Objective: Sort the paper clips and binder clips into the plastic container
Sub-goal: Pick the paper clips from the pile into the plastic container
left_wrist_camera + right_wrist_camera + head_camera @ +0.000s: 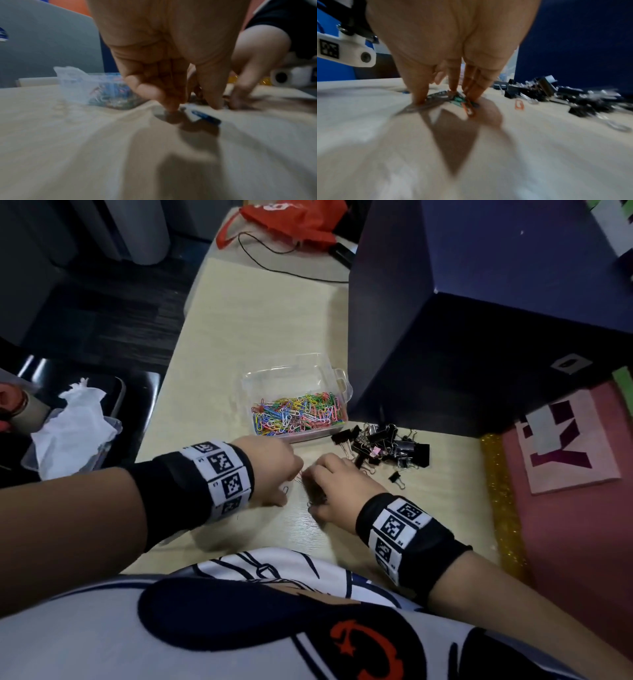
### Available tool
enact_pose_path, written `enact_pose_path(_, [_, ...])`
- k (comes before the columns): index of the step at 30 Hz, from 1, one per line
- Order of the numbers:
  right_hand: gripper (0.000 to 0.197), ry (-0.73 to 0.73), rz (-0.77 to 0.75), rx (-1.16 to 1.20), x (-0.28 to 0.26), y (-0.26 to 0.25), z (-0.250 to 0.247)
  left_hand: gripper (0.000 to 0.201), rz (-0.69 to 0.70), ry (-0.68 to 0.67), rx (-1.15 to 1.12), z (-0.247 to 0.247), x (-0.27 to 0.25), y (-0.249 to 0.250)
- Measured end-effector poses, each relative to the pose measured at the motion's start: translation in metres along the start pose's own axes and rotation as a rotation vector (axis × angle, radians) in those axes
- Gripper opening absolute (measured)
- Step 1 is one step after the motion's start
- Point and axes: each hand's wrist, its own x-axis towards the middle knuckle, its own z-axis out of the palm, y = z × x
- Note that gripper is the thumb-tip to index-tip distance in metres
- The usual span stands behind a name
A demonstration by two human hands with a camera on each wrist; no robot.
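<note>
two hands work close together on the table [239, 313], gathering the last loose paper clips [467, 104] that lie near the body, at roughly 6 o'clock of the plastic container [294, 398].

right hand [337, 487]: fingers point down, tips pressed on a small cluster of green, orange and silver clips; the right wrist view shows the fingertips [419, 97] touching the surface, narrow but not plainly closed around anything. left hand [270, 470]: fingers bunched and angled down, one fingertip [171, 108] touching the table just beside a blue clip [205, 117]; the blur does not show whether a clip is pinched.

location of task items: the container sits at 12 o'clock of the hands, lid back, one side already filled with coloured paper clips. the binder clips [387, 446] lie in a black heap at 3 o'clock of the container, on the table, with one stray [395, 477] nearer the right hand.

recommended procedure, by judgement:
1. rake the clips together with flat fingertips before lifting; thin wire lies flush on the table and resists a direct pinch.
2. slide the cluster toward the left hand and use it as a stop.
3. lift only when the clips are stacked; tangled clips may drag neighbours along.
4. drop them in the filled side, keeping the other side free for binder clips.
</note>
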Motion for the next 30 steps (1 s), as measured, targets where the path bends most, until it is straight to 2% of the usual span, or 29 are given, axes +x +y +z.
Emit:
enact_pose_path(2, [0.049,0.027,-0.028,-0.003,-0.002,0.005,0.003,0.038,-0.004,-0.052,0.031,0.005,0.001,0.002])
enact_pose_path(7, [0.036,0.066,-0.006,0.034,-0.005,0.011,0.005,0.025,-0.011,-0.018,0.074,0.007,0.003,0.006])
enact_pose_path(11, [0.023,0.123,0.058,0.179,-0.003,0.012,0.005,0.033,-0.050,-0.058,0.003,0.007,0.006,0.001])
enact_pose_path(13, [0.014,0.142,0.114,0.278,-0.002,0.013,0.005,0.027,-0.057,-0.062,-0.035,0.008,0.007,-0.001])
enact_pose_path(19, [0.026,0.148,0.216,0.448,0.004,0.016,0.003,0.008,-0.061,-0.030,-0.080,0.009,0.004,0.000])
enact_pose_path(24, [0.013,0.189,0.182,0.418,0.008,0.012,-0.016,0.009,-0.073,0.143,-0.132,-0.003,-0.001,-0.005])
enact_pose_path(26, [0.011,0.266,0.184,0.410,0.013,0.008,-0.031,0.005,-0.084,0.258,-0.171,-0.014,-0.004,-0.011])
enact_pose_path(30, [0.010,0.493,0.191,0.534,0.024,0.000,-0.056,0.015,-0.173,0.475,-0.253,-0.035,-0.004,-0.027])
